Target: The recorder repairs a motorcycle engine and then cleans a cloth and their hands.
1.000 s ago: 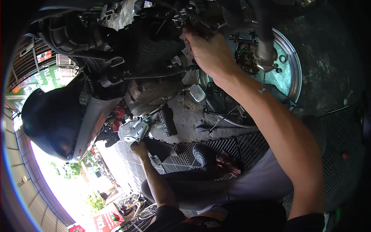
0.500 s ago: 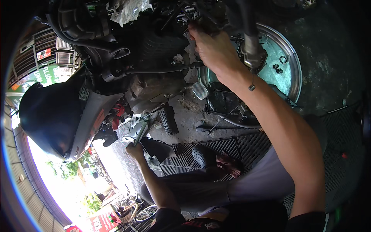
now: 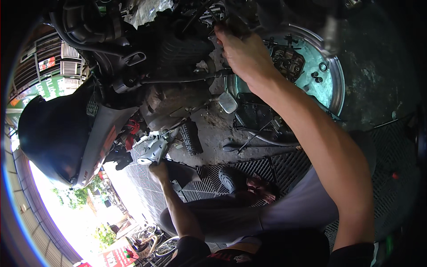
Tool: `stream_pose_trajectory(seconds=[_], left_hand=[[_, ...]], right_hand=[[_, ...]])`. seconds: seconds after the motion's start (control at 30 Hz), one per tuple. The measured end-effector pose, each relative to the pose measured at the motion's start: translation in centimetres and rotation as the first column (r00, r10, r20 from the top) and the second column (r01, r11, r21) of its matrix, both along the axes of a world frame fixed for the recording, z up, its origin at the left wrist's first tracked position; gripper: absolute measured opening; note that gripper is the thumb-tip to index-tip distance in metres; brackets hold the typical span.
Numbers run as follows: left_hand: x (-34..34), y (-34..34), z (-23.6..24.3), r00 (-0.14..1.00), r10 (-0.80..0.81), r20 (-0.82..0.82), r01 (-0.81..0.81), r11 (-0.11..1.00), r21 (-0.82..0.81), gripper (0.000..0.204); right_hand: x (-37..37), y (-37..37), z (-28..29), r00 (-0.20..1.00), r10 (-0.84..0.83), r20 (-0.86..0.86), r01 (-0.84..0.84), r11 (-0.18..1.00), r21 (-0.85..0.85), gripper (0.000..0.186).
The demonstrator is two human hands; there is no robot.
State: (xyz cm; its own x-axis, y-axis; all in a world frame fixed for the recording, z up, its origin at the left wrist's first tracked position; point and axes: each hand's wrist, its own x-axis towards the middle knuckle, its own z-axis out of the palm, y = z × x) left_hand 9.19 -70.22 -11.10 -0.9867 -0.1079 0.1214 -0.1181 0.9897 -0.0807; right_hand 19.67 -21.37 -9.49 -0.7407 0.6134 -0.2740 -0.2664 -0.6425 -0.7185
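Observation:
My left hand (image 3: 159,171) is closed at the lower edge of a silver, tapered metal part (image 3: 155,150), low on the motorbike's near side. What its fingers grip is hidden behind that part. Higher up, my right hand (image 3: 238,49) reaches in beside the dark engine (image 3: 178,51). Its fingers are bent closed in shadow, close to a thin dark rod (image 3: 211,12), and I cannot make out what they hold. A round metal basin (image 3: 340,84) lies beyond my right forearm, holding a greasy engine part (image 3: 288,62) and several small dark rings (image 3: 317,77).
A black mesh tray (image 3: 254,116) with loose parts lies below my right wrist. Nearby are a ribbed footpeg (image 3: 191,137), a black lever (image 3: 235,147) and a reddish rag (image 3: 261,188) on the black floor matting (image 3: 284,171). The bike's dark seat (image 3: 55,133) juts out at left.
The view has shifted slightly. My left hand has turned a little, and the greenish bar seen above it no longer shows. My right hand stays by the engine; a blurred hanging part moved right, uncovering the basin.

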Motion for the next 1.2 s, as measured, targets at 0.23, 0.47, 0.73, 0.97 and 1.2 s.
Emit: stream_pose_trajectory(seconds=[0.23,0.47,0.73,0.97,1.2], left_hand=[[-0.4,-0.4,-1.3,0.994,-0.061,-0.092,0.065,0.997,0.040,0.034],[-1.3,-2.9,-1.3,0.995,-0.035,-0.094,0.047,0.990,0.134,0.034],[0.0,0.2,-2.2,0.997,0.022,-0.072,-0.022,1.000,0.003,0.030],[-0.3,-1.1,-0.6,0.996,0.074,-0.039,-0.074,0.997,0.011,0.031],[0.2,1.1,1.7,0.999,0.027,-0.020,-0.027,1.000,-0.002,0.034]], right_hand=[[0.2,-0.1,0.2,0.983,-0.070,0.167,0.009,0.941,0.339,0.026],[0.0,-0.1,0.1,0.982,-0.029,0.184,-0.024,0.960,0.279,0.028],[0.2,-0.1,0.1,0.983,-0.061,0.170,0.009,0.957,0.289,0.029],[-0.1,-0.2,0.3,0.986,-0.076,0.149,0.033,0.963,0.267,0.028],[0.3,0.0,0.9,0.984,-0.065,0.165,0.016,0.959,0.281,0.028]])
